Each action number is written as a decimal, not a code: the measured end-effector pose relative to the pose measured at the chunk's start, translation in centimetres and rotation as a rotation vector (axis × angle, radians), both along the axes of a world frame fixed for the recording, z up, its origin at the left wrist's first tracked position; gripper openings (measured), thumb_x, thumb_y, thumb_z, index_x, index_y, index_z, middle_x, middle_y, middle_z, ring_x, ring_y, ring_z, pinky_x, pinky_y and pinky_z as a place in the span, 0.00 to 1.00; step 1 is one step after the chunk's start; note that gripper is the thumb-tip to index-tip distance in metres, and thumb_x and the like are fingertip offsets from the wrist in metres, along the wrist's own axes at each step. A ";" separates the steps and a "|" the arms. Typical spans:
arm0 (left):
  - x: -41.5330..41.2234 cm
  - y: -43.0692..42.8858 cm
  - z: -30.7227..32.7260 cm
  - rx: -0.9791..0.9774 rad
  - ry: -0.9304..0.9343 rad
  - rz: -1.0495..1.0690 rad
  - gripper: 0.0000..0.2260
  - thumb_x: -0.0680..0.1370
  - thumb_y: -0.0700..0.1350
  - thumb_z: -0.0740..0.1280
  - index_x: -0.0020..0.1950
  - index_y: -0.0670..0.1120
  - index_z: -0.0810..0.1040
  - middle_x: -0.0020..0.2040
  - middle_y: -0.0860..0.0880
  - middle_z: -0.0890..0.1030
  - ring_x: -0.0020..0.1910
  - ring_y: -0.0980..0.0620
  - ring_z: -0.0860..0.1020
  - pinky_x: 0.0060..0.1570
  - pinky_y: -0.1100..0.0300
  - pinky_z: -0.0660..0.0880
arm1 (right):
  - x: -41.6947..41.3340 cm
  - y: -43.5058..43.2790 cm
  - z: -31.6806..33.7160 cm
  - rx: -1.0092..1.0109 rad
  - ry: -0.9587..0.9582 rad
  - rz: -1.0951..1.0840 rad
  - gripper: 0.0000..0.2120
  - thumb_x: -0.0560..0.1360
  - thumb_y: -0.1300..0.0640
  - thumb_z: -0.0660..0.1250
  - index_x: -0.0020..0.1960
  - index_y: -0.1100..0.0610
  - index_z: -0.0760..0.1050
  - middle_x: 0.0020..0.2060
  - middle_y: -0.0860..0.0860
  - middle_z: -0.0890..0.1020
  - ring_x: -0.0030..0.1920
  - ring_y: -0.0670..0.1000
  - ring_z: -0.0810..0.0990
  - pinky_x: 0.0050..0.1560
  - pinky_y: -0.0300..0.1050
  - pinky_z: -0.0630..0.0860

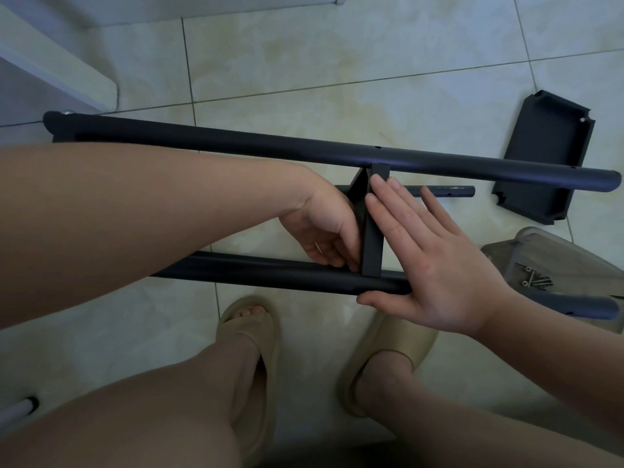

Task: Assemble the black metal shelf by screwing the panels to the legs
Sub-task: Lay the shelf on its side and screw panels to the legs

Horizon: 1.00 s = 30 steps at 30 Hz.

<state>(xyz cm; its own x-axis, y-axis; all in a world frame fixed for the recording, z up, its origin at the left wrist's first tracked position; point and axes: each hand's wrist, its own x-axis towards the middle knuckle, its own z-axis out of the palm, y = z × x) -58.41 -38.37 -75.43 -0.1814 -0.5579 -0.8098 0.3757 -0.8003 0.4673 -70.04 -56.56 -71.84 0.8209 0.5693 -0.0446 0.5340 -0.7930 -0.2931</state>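
Beyond the knee [135, 427], the panel [373, 231] is being steadied between the fingers. Those of the right hand [435, 261] are being pressed flat against it. Those of the left hand [324, 228] are being curled beside the crosswise near leg [253, 270], and their grip cannot be told.

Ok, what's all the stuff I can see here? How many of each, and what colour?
Long round black metal legs: three seen, black, lying sideways over the floor.
Upright black metal panel: one, black, between two legs.
Flat black metal panel: one, black, on the floor, far right.
Small metal screws: several, silver, on the clear plastic tub, right.
Beige foam slippers: two, beige, on the feet.
Left hand: one, grips the upright panel.
Right hand: one, flat against that panel.
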 end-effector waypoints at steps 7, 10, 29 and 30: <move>0.2 0.2 0.4 0.005 0.010 0.003 0.06 0.78 0.40 0.67 0.52 0.47 0.82 0.45 0.52 0.83 0.42 0.54 0.77 0.50 0.60 0.75 | 0.0 0.0 0.0 0.001 0.004 0.000 0.49 0.76 0.28 0.60 0.81 0.64 0.56 0.82 0.58 0.54 0.82 0.57 0.52 0.77 0.66 0.57; 0.0 0.2 0.3 0.009 0.000 0.007 0.05 0.78 0.41 0.67 0.51 0.48 0.83 0.44 0.53 0.84 0.43 0.53 0.78 0.51 0.58 0.75 | 0.0 0.1 0.1 0.004 0.002 -0.002 0.49 0.76 0.28 0.59 0.81 0.64 0.56 0.81 0.58 0.54 0.82 0.57 0.52 0.77 0.66 0.57; 0.0 0.0 0.4 0.019 -0.037 -0.012 0.05 0.78 0.41 0.68 0.46 0.48 0.83 0.42 0.52 0.83 0.40 0.55 0.77 0.48 0.60 0.75 | 0.0 0.1 0.2 -0.004 0.010 -0.002 0.49 0.75 0.28 0.60 0.80 0.64 0.56 0.81 0.58 0.54 0.82 0.57 0.52 0.77 0.66 0.57; -0.1 -0.1 0.4 0.018 -0.032 -0.014 0.05 0.78 0.40 0.68 0.45 0.48 0.83 0.40 0.52 0.83 0.38 0.55 0.77 0.47 0.61 0.75 | 0.0 0.1 0.2 -0.003 0.009 -0.002 0.49 0.75 0.28 0.60 0.81 0.64 0.56 0.81 0.58 0.54 0.82 0.57 0.52 0.77 0.66 0.57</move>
<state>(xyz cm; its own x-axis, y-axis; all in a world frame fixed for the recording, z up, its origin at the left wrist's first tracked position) -58.46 -38.45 -75.02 -0.1627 -0.5410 -0.8251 0.3498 -0.8136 0.4644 -70.01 -56.49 -71.62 0.8215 0.5677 -0.0540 0.5299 -0.7949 -0.2956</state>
